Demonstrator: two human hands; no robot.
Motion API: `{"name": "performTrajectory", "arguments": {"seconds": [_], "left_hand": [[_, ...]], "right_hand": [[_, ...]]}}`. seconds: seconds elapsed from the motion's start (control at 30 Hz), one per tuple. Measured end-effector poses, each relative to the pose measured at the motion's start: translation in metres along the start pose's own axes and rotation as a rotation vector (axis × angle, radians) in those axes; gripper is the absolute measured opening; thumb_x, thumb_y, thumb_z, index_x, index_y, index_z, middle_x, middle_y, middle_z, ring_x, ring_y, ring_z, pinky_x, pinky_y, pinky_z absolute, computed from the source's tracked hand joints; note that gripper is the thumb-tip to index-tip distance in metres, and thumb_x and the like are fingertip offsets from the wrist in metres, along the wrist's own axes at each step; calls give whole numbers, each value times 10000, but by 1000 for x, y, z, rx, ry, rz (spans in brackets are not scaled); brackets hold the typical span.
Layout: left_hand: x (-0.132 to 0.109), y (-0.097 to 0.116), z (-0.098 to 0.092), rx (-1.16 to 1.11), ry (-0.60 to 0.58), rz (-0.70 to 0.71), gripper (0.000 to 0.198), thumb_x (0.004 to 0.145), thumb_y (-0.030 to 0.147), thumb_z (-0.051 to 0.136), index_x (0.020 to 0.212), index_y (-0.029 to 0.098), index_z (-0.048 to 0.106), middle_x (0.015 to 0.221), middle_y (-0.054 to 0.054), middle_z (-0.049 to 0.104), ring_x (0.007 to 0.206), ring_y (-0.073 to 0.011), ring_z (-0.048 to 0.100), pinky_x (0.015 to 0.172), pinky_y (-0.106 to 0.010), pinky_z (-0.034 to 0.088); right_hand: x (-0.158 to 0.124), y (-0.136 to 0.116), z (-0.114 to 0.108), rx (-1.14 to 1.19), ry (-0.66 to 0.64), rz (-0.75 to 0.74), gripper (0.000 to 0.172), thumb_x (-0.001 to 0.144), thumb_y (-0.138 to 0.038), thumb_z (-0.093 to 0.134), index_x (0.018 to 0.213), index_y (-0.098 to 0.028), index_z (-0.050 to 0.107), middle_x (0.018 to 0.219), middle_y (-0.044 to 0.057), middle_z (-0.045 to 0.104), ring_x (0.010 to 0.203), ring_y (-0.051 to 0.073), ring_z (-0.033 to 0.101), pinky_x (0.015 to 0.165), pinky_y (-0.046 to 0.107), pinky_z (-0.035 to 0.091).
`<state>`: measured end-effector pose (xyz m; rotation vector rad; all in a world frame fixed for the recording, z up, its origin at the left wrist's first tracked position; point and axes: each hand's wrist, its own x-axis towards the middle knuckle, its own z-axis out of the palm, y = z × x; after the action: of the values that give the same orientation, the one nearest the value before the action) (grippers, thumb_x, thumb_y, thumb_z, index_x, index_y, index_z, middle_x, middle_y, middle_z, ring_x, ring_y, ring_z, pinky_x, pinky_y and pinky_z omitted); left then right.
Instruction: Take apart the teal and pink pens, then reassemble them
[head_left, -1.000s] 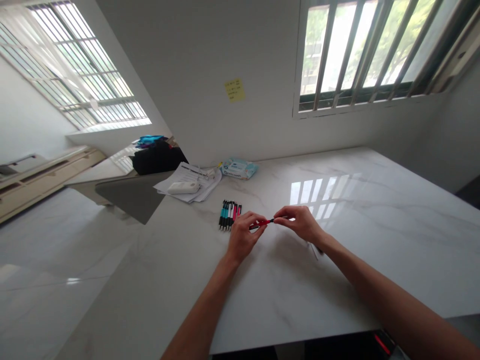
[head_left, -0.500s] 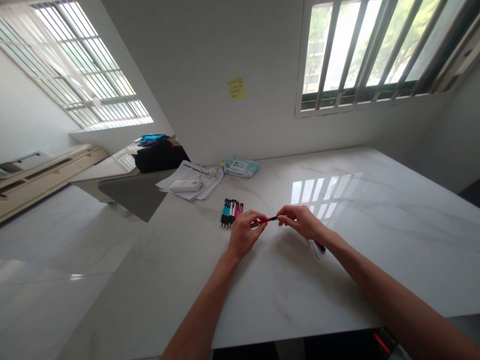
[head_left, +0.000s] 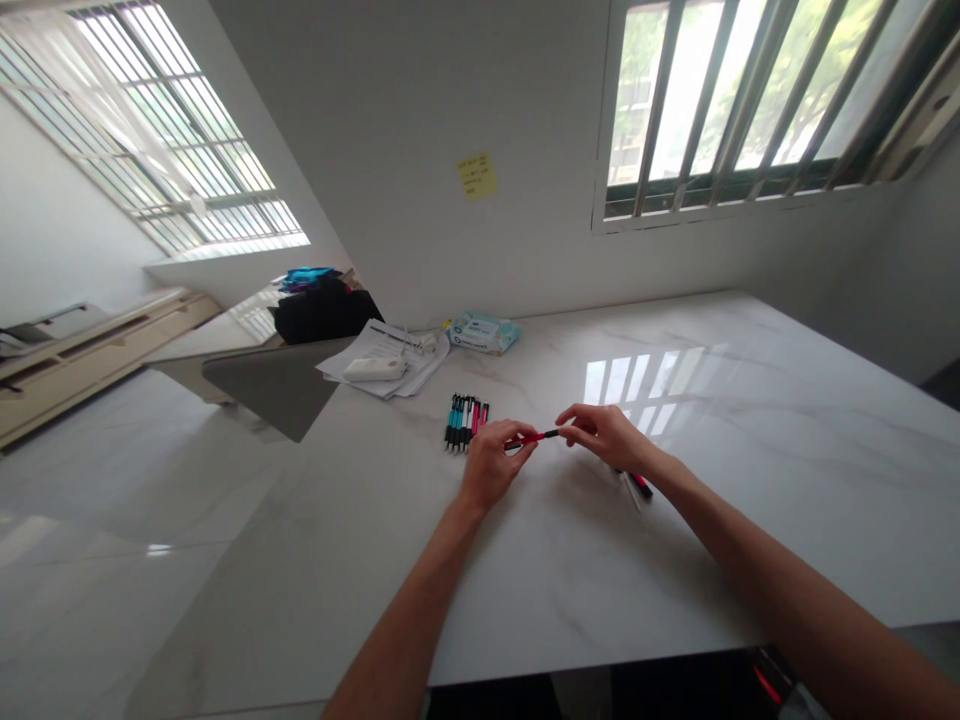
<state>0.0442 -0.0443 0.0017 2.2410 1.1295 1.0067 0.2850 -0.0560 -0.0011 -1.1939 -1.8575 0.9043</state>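
Note:
My left hand [head_left: 491, 465] pinches a red-and-black pen [head_left: 532, 438] between thumb and fingers, its black end pointing right. At that black end, the thumb and fingertips of my right hand [head_left: 600, 435] close on the pen; its very tip is hidden there. Just beyond my left hand lies a row of pens [head_left: 461, 422], turquoise, white and red with black grips, side by side; my hand partly covers the row. Under my right wrist are a red-and-black pen part [head_left: 641, 486] and a thin white stick [head_left: 631, 492], partly hidden by the arm.
Papers [head_left: 360, 365] with a white device [head_left: 375, 370] on them lie at the table's back left. A light-blue wipes pack [head_left: 484, 333] stands beside them by the wall. A yellow note [head_left: 477, 176] is stuck to the wall. The marble-patterned table [head_left: 787, 450] stretches right.
My right hand's fingers have shifted slightly at the pen's black end, and its index finger is a little more raised. My left hand keeps hold of the pen. The view has moved slightly.

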Motion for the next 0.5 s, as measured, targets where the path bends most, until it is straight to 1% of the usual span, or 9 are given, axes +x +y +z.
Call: {"name": "performTrajectory", "arguments": {"seconds": [0.07,0.13,0.2,0.3,0.37,0.4,0.43,0.47,0.5], "left_hand": [[0,0,0,2,2,3,80,907,256,698,943,235,766,939,-47,772,843,-196,691,816,-315,564],[0,0,0,9,4,6,76,907,249,699,940,234,766,939,-44,774,845,-195,692,819,-312,560],[0,-1,1,21,3,10,73,906,253,706,941,234,767,935,-40,775,827,-189,690,810,-308,556],[1,-2,1,17,12,12,69,898,247,717,941,236,770,924,-32,776,811,-184,688,778,-298,553],[1,-3,1,0,21,19,66,887,236,729,933,238,776,903,-27,776,811,-183,691,764,-292,555],[2,-2,2,-5,20,25,65,881,236,737,930,239,780,890,-25,776,806,-182,692,760,-290,556],[2,-2,2,-10,16,30,66,877,239,745,930,241,784,878,-23,775,797,-181,692,755,-289,556],[2,-2,1,-13,12,34,69,874,245,751,933,242,787,871,-23,774,788,-180,692,747,-289,556],[2,-2,1,-17,10,33,74,873,251,754,938,242,789,869,-24,774,781,-180,692,740,-289,556]], "right_hand": [[0,0,0,32,8,-21,252,894,-412,700,1052,-215,711,815,16,753,690,165,653,650,273,487],[0,1,0,-18,25,-16,208,919,-413,667,923,-213,723,774,15,739,644,153,620,620,269,460],[1,2,0,-81,37,-5,272,960,-432,611,834,-217,719,717,8,719,596,141,580,598,270,433],[2,3,1,-89,50,-40,201,909,-427,695,949,-231,718,786,4,735,664,151,612,634,264,451],[2,2,1,-115,59,-49,188,901,-412,707,942,-229,717,790,3,735,681,152,616,642,260,448],[2,1,1,-144,60,-39,204,930,-415,671,879,-222,717,750,1,722,654,146,601,628,259,434],[1,0,0,-172,58,-26,270,965,-420,618,814,-216,711,706,0,705,621,140,580,610,258,417],[1,-2,-1,-187,54,-18,319,987,-427,580,786,-213,707,685,-1,696,599,136,566,598,258,405],[1,-3,-2,-184,48,-19,318,988,-434,579,800,-213,711,697,0,701,596,134,563,593,257,402]]}}
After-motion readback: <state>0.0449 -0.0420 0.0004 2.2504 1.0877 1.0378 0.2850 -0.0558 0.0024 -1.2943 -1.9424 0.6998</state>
